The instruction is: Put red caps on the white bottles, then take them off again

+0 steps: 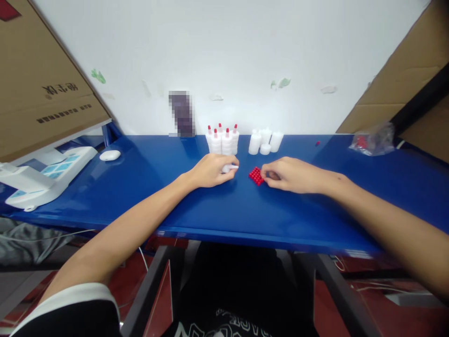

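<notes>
My left hand [212, 171] lies on the blue table [140, 196], fingers wrapped round a small white bottle [230, 168] lying on its side, its tip poking out to the right. My right hand [293, 174] rests close by, fingers curled at a small cluster of red caps [256, 175] on the table; whether it pinches one is hidden. Behind them stand several white bottles with red caps [222, 139] and a few uncapped white bottles [264, 140].
A white device with blue buttons [45, 175] and a white oval object [110, 155] sit at the left. Cardboard boxes [38, 79] flank both sides. A clear plastic bag with red pieces [373, 139] lies far right. One stray red cap [317, 143] lies near the wall.
</notes>
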The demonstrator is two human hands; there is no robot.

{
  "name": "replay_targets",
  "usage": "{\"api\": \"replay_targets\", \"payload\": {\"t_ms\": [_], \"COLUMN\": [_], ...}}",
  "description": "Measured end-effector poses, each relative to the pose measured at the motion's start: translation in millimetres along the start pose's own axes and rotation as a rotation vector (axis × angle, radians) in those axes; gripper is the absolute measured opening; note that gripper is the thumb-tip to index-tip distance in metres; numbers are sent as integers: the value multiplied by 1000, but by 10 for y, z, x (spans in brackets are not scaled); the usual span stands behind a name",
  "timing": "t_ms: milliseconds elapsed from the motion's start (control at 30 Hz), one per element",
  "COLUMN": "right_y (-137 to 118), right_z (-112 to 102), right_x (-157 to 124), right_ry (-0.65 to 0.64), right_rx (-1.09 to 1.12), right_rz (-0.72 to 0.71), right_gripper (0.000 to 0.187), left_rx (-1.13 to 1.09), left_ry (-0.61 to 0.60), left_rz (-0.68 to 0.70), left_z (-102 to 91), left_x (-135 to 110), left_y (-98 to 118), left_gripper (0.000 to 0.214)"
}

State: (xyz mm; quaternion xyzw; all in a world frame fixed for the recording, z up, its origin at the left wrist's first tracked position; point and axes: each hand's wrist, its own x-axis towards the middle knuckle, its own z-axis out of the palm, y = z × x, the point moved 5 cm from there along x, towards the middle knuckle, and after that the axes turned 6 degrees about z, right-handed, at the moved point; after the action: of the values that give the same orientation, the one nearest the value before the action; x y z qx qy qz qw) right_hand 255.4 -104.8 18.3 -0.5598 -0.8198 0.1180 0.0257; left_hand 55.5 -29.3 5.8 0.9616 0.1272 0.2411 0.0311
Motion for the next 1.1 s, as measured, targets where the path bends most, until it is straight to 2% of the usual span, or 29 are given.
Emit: {"api": "replay_targets", "payload": {"t_ms": [167,500,667,800,900,1000,1100], "right_y": [-4,29,25,14,16,32,51], "right_z": [-24,-4,-17,-21,-14,1,16], "right_x": [-13,21,20,-2,-3,12,28], "right_ry": [-3,-5,-17,-38,-38,-40,-42], "right_rx": [-1,24,48,69,81,87,89], "right_rz": [17,19,22,22,31,39,34], "right_gripper": [10,18,17,19,24,26,27], "left_rx": [4,-55,-25,7,-52,-152,-216], "left_ry": [-20,-65,-19,-38,-126,-210,-162], "left_rz": [-8,-27,-90,-181,-223,-252,-274], "left_z": [9,120,165,196,220,228,207], "left_x": [-5,6,14,115,261,381,435], "left_y": [-1,34,47,7,-47,-82,-57], "left_gripper": [29,28,27,22,18,40,53]}}
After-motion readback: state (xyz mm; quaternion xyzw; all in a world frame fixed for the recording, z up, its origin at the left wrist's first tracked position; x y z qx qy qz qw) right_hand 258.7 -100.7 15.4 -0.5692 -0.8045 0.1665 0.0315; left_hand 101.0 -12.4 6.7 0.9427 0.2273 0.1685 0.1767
